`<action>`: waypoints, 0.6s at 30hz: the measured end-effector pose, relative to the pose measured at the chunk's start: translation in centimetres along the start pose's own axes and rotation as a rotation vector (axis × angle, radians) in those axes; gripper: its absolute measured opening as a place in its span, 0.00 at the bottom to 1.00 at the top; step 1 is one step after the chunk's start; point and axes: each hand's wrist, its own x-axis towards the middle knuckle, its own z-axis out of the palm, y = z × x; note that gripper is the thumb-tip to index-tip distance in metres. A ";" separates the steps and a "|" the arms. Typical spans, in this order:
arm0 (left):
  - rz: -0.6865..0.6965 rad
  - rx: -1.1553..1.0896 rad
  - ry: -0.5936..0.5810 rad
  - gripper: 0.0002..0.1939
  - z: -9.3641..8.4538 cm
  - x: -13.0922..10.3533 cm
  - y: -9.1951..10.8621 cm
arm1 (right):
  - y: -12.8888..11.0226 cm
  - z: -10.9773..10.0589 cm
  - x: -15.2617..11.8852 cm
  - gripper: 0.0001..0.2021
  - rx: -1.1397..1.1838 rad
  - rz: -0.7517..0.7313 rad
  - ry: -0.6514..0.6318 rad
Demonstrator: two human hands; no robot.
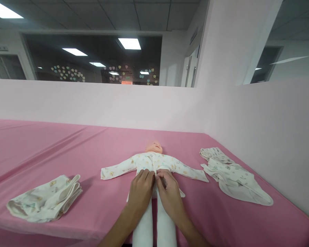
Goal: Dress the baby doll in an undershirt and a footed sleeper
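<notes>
A doll [154, 148] lies on its back on the pink sheet, its head away from me. It wears a white patterned top [144, 160] with both sleeves spread out to the sides, and white legs [167, 226] stretch toward me. My left hand [142, 187] and my right hand [168, 188] meet at the middle of the top's front. Fingers of both hands are pinched at the centre edge of the cloth, fingertips nearly touching. The top's lower corners flare out beside my hands.
Folded patterned cloth [46, 199] lies at the left near the front edge of the pink sheet [92, 212]. More patterned white clothing [237, 178] lies at the right by the wall. A low white wall [105, 104] with windows above runs behind.
</notes>
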 end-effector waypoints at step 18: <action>-0.306 -0.553 -0.281 0.16 -1.5 1.5 -0.7 | 1.1 0.5 -0.9 0.12 -0.282 -0.262 0.049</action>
